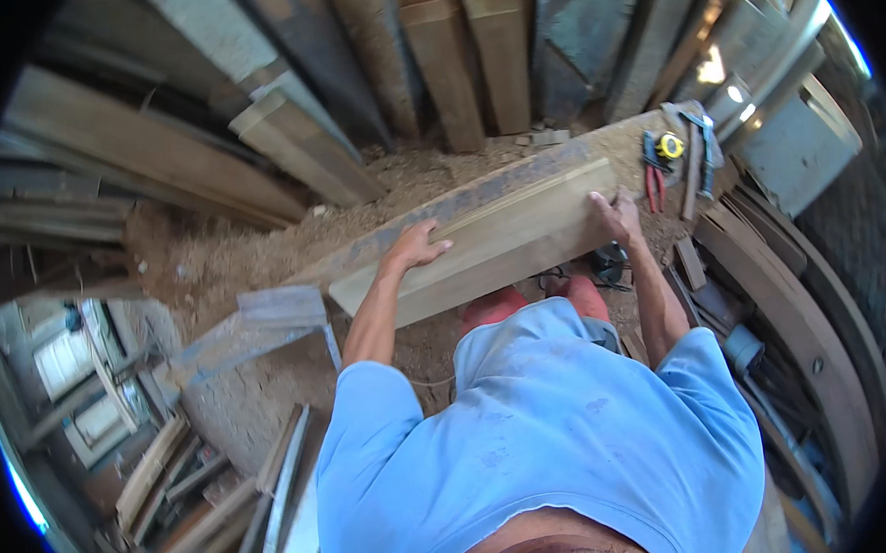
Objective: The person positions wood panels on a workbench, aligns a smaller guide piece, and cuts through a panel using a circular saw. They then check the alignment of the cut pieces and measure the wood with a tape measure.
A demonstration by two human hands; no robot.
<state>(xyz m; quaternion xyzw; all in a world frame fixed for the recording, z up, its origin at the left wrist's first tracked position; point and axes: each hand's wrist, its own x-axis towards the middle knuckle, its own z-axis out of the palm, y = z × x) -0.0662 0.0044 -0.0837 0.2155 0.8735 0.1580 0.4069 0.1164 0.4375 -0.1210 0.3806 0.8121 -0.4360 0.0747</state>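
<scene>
A long pale wooden board (501, 235) lies slantwise in front of me, over a worn bench plank (542, 163). A lengthwise edge or groove runs near its far side. My left hand (416, 246) is closed on the far edge toward the left, thumb across the top face. At the right end my right hand (615, 215) grips the board, its thumb toward the corner; some of its fingers are hidden. Just right of that hand lie red-handled pliers (655, 177), a yellow tape measure (670, 145) and a long wooden-handled tool (693, 168).
Planks (442, 71) lean along the far side above a floor strewn with sawdust (212, 259). A bluish wooden stand (279, 310) is at the left. Below the board's right end sits a dark power tool (609, 261). Curved timbers (800, 308) crowd the right; scrap wood (199, 500) lies lower left.
</scene>
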